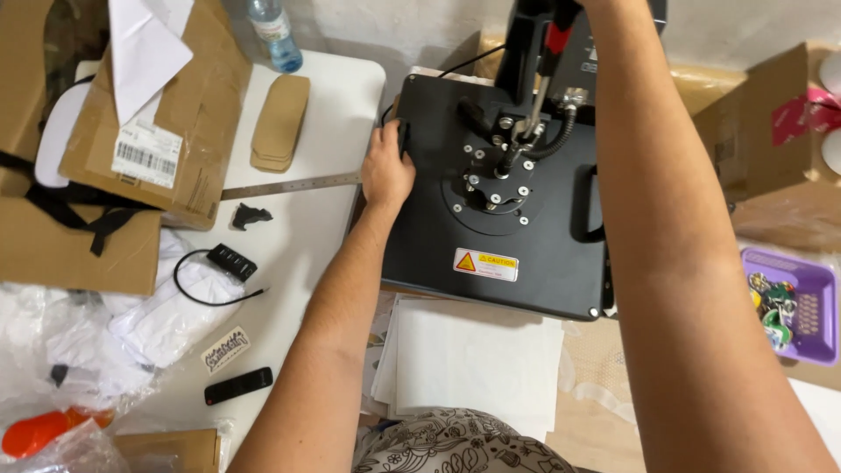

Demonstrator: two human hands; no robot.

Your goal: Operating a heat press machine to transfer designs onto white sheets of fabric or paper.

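- White sheets (473,359) lie nearest you, a squared stack just below the front edge of the black heat press (499,254); they sit outside the press, not under its plate.
- The press is the landmark: its flat top plate lies level, with a yellow warning label by the front edge and a hub of bolts at its middle.
- Your left hand (385,171) rests on the press's left edge, fingers curled together over the rim in a light grip, thumb tucked against the side.
- Your right arm (666,219) crosses above the right half of the press and runs up to the handle (547,35) at its back. The right hand itself is cut off by the top of the frame, so you cannot tell whether those fingers are closed on the lever.
- As a judgement: the plate looks down, so a pressing step seems under way or about to end; lifting the plate and handling whatever is beneath it appears still to come. Nothing under the plate shows.
- Left of the press, on the white table (333,105), lie a steel ruler (289,185), a small black hub with cable (233,262) and a black remote (238,385).
- Farther left sits torn cardboard (175,114); right of the press, a purple tray (802,302).
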